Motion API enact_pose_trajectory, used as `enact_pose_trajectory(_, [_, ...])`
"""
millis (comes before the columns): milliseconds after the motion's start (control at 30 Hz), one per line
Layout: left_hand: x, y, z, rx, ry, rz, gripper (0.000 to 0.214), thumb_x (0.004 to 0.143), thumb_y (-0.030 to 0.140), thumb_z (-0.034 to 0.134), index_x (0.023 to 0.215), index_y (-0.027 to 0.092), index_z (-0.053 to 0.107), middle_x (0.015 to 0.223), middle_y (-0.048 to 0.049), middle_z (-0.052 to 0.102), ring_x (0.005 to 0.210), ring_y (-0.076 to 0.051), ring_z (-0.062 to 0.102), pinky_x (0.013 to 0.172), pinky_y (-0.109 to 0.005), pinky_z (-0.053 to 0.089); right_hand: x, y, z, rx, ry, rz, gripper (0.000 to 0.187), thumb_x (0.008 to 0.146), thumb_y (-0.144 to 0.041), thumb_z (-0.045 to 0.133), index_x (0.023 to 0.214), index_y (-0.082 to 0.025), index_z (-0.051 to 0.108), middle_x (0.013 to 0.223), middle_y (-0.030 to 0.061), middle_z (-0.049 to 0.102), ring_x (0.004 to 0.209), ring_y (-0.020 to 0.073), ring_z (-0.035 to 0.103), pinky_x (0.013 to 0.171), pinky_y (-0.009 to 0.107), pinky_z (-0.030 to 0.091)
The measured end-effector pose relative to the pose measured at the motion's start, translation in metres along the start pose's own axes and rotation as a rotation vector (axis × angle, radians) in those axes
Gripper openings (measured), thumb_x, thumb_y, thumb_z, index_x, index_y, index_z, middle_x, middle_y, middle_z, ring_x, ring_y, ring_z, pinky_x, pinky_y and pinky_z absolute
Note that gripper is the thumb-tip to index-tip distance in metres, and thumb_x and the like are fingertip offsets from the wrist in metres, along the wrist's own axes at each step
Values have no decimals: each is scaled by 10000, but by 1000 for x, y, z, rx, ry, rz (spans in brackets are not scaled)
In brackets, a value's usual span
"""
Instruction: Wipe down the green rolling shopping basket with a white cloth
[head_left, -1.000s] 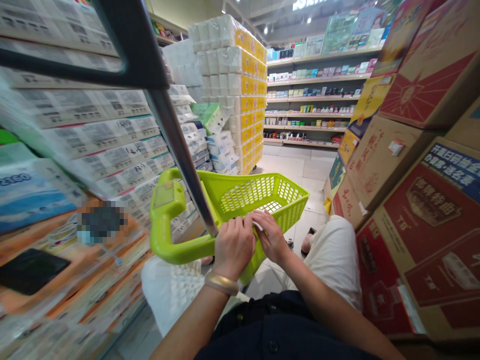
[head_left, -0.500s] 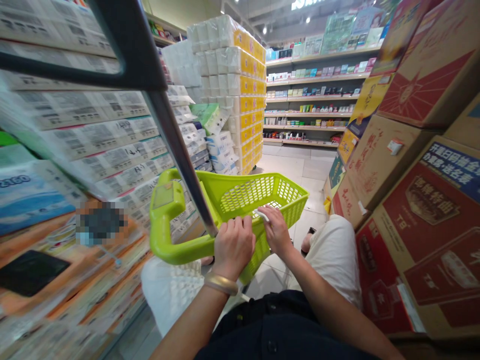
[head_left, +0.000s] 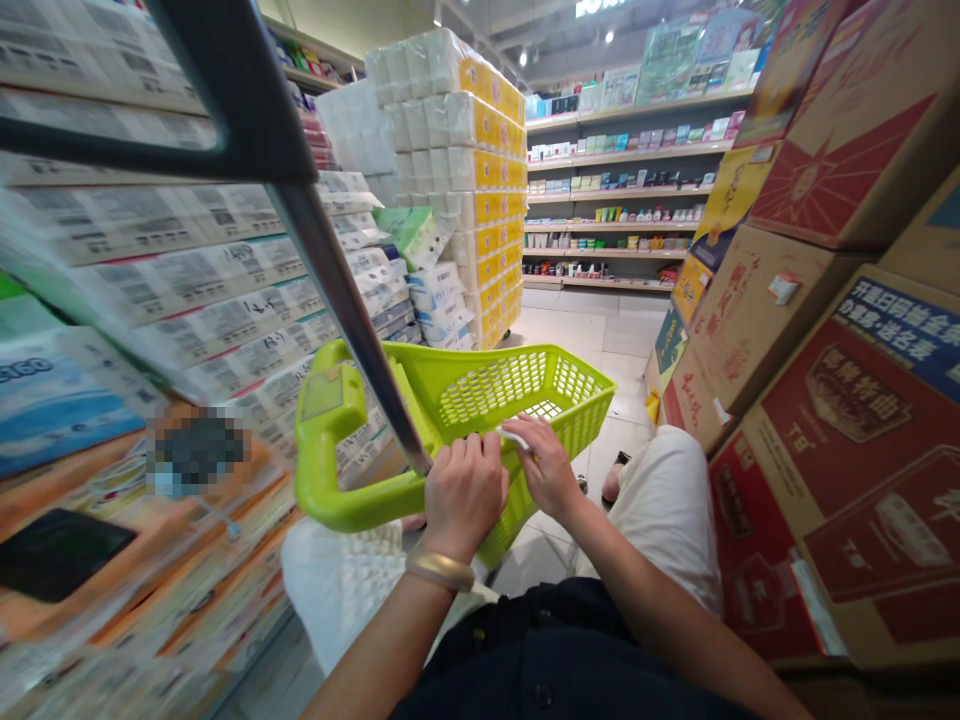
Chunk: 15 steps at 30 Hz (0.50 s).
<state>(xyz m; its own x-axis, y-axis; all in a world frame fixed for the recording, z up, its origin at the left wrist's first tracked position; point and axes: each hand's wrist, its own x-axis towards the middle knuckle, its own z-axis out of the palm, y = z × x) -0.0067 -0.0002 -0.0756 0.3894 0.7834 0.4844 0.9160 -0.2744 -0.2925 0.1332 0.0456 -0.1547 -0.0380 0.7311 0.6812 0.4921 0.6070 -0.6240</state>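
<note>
A green shopping cart [head_left: 495,400] stands directly in front of the person, its long axis running forward and away from the body toward a stack of toilet rolls [head_left: 457,190] with yellow-labelled packs. Its open mesh basket faces up, and a looped handle [head_left: 322,480] curves around the near left end. The left hand [head_left: 465,495] sits at the near edge of the cart, with its grip curled closed over the green bar where the handle meets the basket, and a gold bangle [head_left: 440,567] circles that wrist. The right hand [head_left: 544,465] lies just beside the left, over the basket's near rim. Its grip is pinched, with thumb and fingers [head_left: 536,440] pressed on a small white strip [head_left: 511,436], too little of which shows to tell what it is. A metal pole [head_left: 345,310] rises from the cart's left side and passes up past the left of the view. Left of the cart runs a tall wall of wrapped tissue packs [head_left: 217,280], with a pixelated patch [head_left: 196,450] on it. Right of the cart stand stacked cartons [head_left: 847,440] printed in red. Well beyond the cart, past a tiled floor [head_left: 570,335], are stocked shelves [head_left: 622,200].
</note>
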Motion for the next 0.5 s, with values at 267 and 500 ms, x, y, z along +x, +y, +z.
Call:
enact_pose_trajectory(267, [0, 0, 0, -11, 12, 1, 102, 863, 184, 483, 860, 192, 585, 746, -69, 594, 747, -254, 566, 679, -381, 312, 1, 0, 0, -53, 48, 29, 380, 883, -109, 440, 1143, -242, 684, 1172, 66, 722, 1223, 241, 590, 1162, 522, 336])
enact_pose_trajectory(500, [0, 0, 1, 5, 32, 10, 111, 873, 203, 489, 896, 187, 597, 743, -65, 598, 735, -246, 565, 671, -377, 306, -2, -9, 0, 31, -92, -117, 412, 906, -113, 438, 1242, -252, 630, 1258, 58, 686, 1248, 198, 580, 1174, 458, 346])
